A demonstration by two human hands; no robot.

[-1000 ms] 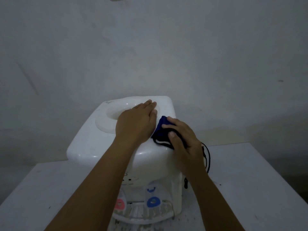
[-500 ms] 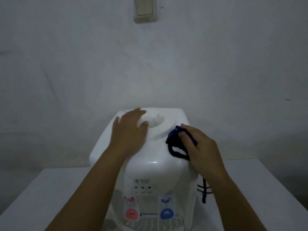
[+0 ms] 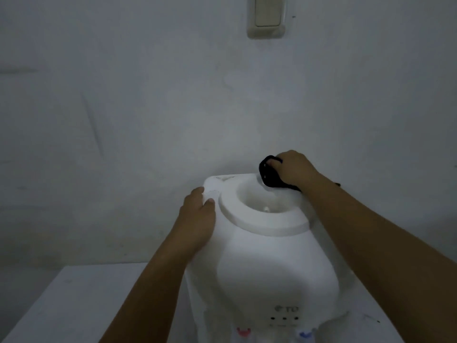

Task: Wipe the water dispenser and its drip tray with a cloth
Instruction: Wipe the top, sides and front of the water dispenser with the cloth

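Observation:
A white tabletop water dispenser [image 3: 269,266] stands on a white table, its round bottle well [image 3: 264,206] open on top. My right hand [image 3: 294,169] grips a dark cloth [image 3: 268,175] against the dispenser's back right top corner. My left hand [image 3: 197,219] rests flat on the dispenser's upper left side, fingers straight. A red tap [image 3: 243,332] and a blue tap [image 3: 305,334] peek out at the bottom edge. The drip tray is out of view.
The white table [image 3: 81,305] extends to the left of the dispenser. A grey wall [image 3: 148,120] stands close behind. A wall switch [image 3: 268,14] sits high on it. A dark cord end [image 3: 337,184] shows behind my right forearm.
My right hand has slid the cloth from the dispenser's right front to its back right corner. My left hand has moved off the well rim to the left side. The view has come closer.

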